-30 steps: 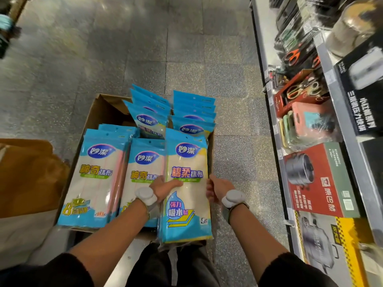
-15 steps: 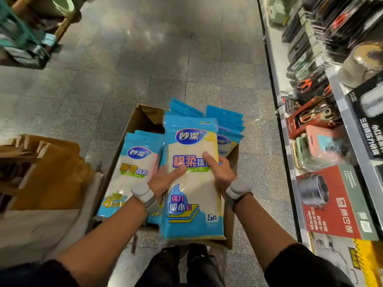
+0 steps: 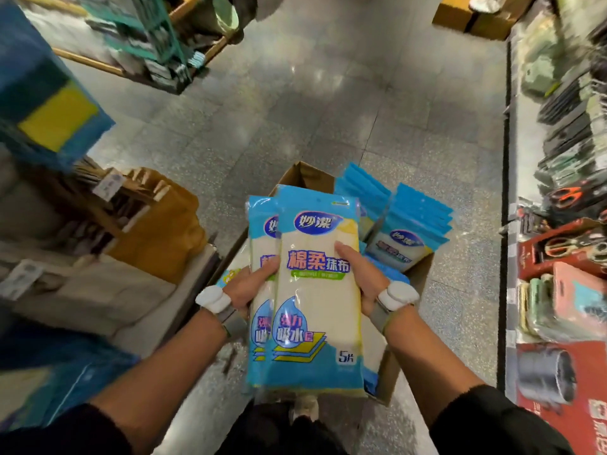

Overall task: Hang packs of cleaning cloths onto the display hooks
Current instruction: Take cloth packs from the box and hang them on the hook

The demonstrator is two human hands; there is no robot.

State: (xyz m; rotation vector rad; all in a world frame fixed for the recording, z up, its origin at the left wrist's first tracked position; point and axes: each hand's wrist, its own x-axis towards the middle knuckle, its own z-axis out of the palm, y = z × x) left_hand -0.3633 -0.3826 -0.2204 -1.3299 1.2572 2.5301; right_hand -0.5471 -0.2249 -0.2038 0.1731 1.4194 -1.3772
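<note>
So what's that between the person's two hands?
In the head view, at least two overlapping packs of cleaning cloths fill the gap: the left hand grips their left side, the right hand their right side.

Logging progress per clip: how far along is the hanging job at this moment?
Done: no pack shows on a hook in this view. In hand: the left hand and right hand grip a small stack of packs, at least two, lifted above the box. Left: hanging these, plus the blue packs standing in the box.
</note>
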